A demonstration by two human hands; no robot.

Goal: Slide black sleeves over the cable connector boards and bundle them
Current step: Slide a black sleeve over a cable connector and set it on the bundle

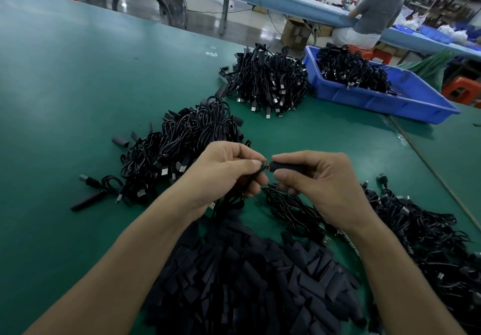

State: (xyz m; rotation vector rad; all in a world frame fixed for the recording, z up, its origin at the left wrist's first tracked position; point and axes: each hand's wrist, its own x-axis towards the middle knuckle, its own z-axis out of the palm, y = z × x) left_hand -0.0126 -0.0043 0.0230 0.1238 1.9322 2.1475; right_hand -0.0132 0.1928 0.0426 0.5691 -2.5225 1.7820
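Sleeve pile (pixel 247 282) nearest; left fingers (pixel 248 164) pinch connector board (pixel 265 166); right fingers (pixel 285 157) pinch black sleeve (pixel 289 167).

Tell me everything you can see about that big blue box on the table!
The shallow rectangular blue plastic bin looks moulded, with a thick rim and ribbed walls. It sits flat on the green table, far right. A tangled heap of black cables fills its left part; the right part shows bare blue floor. No hand touches it.
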